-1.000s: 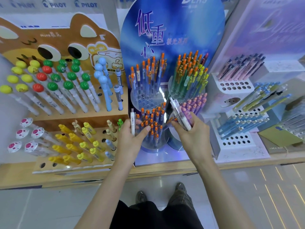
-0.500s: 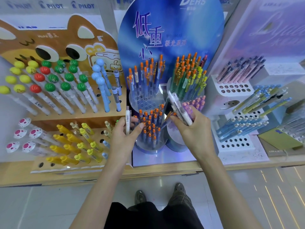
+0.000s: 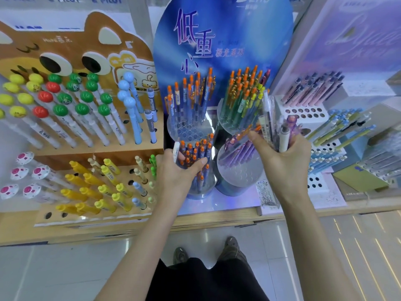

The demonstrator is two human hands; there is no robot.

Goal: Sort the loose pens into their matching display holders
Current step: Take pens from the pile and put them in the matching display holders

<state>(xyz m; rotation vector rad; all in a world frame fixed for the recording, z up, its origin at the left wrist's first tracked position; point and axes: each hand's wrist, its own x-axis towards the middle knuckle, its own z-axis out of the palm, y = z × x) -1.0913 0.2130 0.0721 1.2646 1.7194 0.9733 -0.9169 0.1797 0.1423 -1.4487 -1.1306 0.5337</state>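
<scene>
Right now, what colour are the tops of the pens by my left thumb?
Orange tops on the blue-barrelled pens; the head view shows them best.

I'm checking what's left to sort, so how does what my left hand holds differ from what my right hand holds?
The left hand holds one white pen; the right hand grips a bundle of several pens. The white pen is beside the orange-capped pens; the bundle is beside the purple pens. Both point upward.
</scene>
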